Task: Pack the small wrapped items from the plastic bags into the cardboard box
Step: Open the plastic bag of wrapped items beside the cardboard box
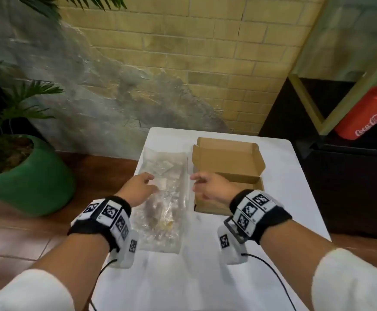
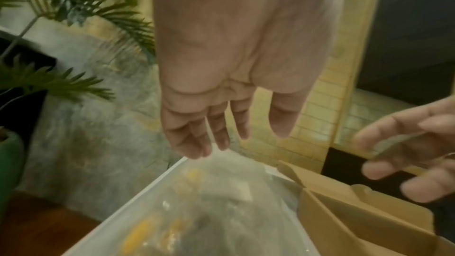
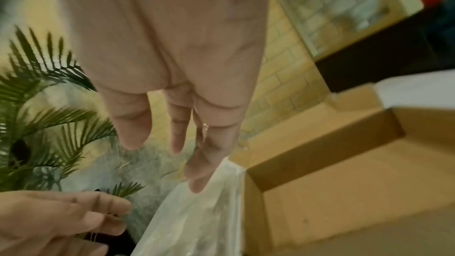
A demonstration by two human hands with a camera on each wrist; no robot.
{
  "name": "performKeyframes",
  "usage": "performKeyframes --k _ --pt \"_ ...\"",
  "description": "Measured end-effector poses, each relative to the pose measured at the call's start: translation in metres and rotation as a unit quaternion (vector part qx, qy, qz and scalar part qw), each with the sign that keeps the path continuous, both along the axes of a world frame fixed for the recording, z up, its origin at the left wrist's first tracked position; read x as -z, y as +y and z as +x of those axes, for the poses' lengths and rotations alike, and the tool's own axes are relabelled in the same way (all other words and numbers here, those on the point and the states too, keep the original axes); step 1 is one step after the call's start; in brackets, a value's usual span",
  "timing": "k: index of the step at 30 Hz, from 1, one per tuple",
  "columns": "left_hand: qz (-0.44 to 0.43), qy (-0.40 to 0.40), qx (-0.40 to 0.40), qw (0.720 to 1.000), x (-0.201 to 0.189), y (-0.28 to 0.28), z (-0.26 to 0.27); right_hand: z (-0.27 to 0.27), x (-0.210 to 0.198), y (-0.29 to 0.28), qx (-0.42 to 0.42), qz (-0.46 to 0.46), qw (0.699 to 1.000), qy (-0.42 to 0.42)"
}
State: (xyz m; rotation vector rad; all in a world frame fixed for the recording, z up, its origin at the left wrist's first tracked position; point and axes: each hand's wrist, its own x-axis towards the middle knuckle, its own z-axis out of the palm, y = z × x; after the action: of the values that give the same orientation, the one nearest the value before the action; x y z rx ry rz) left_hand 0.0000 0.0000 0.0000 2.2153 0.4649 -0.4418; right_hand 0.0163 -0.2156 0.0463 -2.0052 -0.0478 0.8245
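From the head view, the plastic bags (image 1: 160, 198) lay on the white table (image 1: 295, 187) with their long axis running away from the person, and the open cardboard box (image 1: 228, 176) stood just beside them on the right. The left hand (image 1: 138, 189) hovered over the bags' left edge, fingers loosely spread and holding nothing; the right hand (image 1: 207, 187) hung over the gap between bags and box, fingers likewise relaxed. The left wrist view showed the left hand (image 2: 234, 85) with straight fingers above the bags (image 2: 209, 211), which lay below and ahead of the fingertips. In the right wrist view, the right hand (image 3: 177, 85) had its fingers extended, the bags (image 3: 197, 217) lay just beneath the fingertips, and the box (image 3: 332, 182) lay to its right. Both hands looked about equally near; the left seemed better placed over the bags.
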Motion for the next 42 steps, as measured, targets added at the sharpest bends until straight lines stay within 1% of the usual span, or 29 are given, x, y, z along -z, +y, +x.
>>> performKeyframes --k 1,3,5,6,8,10,13,14,15,17,18,21,23,24,27,28,31,32,34,35,36,38,39,40,42 --pt "-0.008 0.005 -0.02 1.0 0.004 0.003 0.007 0.007 0.006 0.011 0.034 0.029 0.998 0.039" --pt "0.001 0.018 -0.056 0.998 0.015 0.009 0.014 0.017 0.015 0.029 0.081 0.055 0.989 0.114" --pt "0.027 0.029 -0.079 0.996 0.026 0.012 0.019 0.019 0.024 0.045 0.092 0.054 0.982 0.158" --pt "0.039 0.048 -0.092 0.994 0.029 0.012 0.019 0.021 0.028 0.051 0.102 0.049 0.978 0.176" --pt "0.037 0.071 -0.109 0.991 0.037 0.014 0.021 0.023 0.039 0.061 0.12 0.056 0.972 0.197" --pt "-0.009 0.076 -0.127 0.989 0.046 0.017 0.023 0.022 0.046 0.068 0.137 0.063 0.965 0.216" --pt "-0.079 0.05 -0.169 0.981 0.053 0.022 0.026 0.021 0.056 0.073 0.171 0.07 0.954 0.236" --pt "-0.102 0.052 -0.183 0.976 0.052 0.023 0.026 0.022 0.059 0.073 0.184 0.081 0.947 0.251" --pt "-0.127 0.071 -0.189 0.971 0.052 0.025 0.026 0.021 0.061 0.073 0.192 0.09 0.943 0.258" --pt "-0.172 0.121 -0.177 0.961 0.044 0.023 0.024 0.017 0.06 0.071 0.208 0.105 0.936 0.265" --pt "-0.199 0.128 -0.177 0.955 0.041 0.022 0.023 0.016 0.059 0.07 0.214 0.112 0.933 0.266" --pt "-0.26 0.091 -0.174 0.945 0.023 0.021 0.02 0.011 0.054 0.068 0.225 0.137 0.931 0.254" --pt "-0.299 0.037 -0.157 0.94 0.005 0.02 0.02 0.013 0.048 0.064 0.234 0.144 0.936 0.221" --pt "-0.319 0.013 -0.144 0.937 -0.005 0.019 0.02 0.013 0.042 0.061 0.231 0.148 0.943 0.188" --pt "-0.392 -0.053 -0.113 0.911 -0.038 0.009 0.018 0.015 0.015 0.046 0.195 0.193 0.958 0.088" --pt "-0.41 -0.072 -0.107 0.903 -0.049 0.003 0.017 0.012 0.0 0.041 0.188 0.218 0.956 0.053" --pt "-0.441 -0.116 -0.085 0.886 -0.08 -0.023 0.01 0.005 -0.043 0.022 0.194 0.275 0.94 -0.056" --pt "-0.446 -0.134 -0.079 0.881 -0.089 -0.032 0.006 0.0 -0.059 0.014 0.188 0.258 0.941 -0.114" --pt "-0.438 -0.174 -0.098 0.876 -0.101 -0.046 0.002 -0.005 -0.081 -0.005 0.157 0.187 0.939 -0.242" --pt "-0.421 -0.197 -0.115 0.878 -0.104 -0.051 0.0 -0.008 -0.09 -0.015 0.142 0.164 0.932 -0.292" --pt "-0.388 -0.221 -0.132 0.885 -0.107 -0.055 -0.002 -0.011 -0.096 -0.026 0.125 0.137 0.928 -0.322" --pt "-0.295 -0.278 -0.158 0.9 -0.111 -0.061 -0.005 -0.019 -0.104 -0.045 0.083 0.092 0.926 -0.357" --pt "-0.26 -0.301 -0.158 0.904 -0.111 -0.063 -0.006 -0.022 -0.103 -0.054 0.058 0.065 0.926 -0.366" --pt "-0.241 -0.318 -0.146 0.905 -0.11 -0.066 -0.008 -0.026 -0.103 -0.063 0.033 0.032 0.926 -0.374" --pt "-0.238 -0.308 -0.106 0.915 -0.104 -0.072 -0.01 -0.031 -0.095 -0.077 -0.007 -0.028 0.927 -0.374"
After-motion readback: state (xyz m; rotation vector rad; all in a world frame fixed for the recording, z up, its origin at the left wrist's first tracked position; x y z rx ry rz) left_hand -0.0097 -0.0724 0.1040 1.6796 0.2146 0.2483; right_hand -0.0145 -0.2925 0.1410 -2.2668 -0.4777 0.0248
